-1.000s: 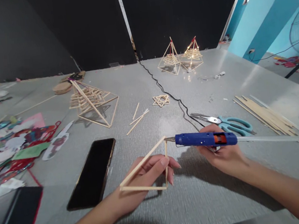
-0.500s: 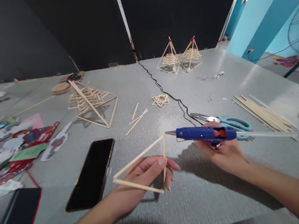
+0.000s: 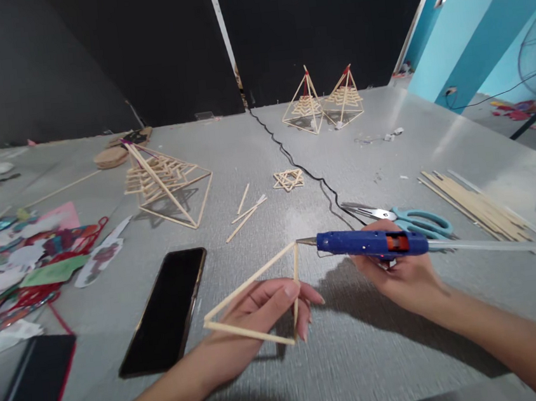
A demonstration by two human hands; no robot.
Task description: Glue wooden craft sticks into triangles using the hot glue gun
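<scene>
Left hand [image 3: 272, 305] pinching pale triangular wooden-stick frame [image 3: 249, 333], near centre. Right hand [image 3: 401, 282] gripping blue plastic glue gun [image 3: 368, 244], grey metal nozzle [image 3: 307, 242] pointing left, touching or nearly touching frame's far corner. Best steadying corner, squeezing lightly, holding fingertips clear.

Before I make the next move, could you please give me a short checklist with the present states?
1. Left hand holds the stick frame: ok.
2. Right hand holds the glue gun: ok.
3. Glue stick is in the gun's rear: ok.
4. Nozzle is at the frame's upper corner: ok.
5. Nozzle is hot: cannot tell.
6. Scissors are well away from right hand: not ok, they lie just beyond it.
</scene>
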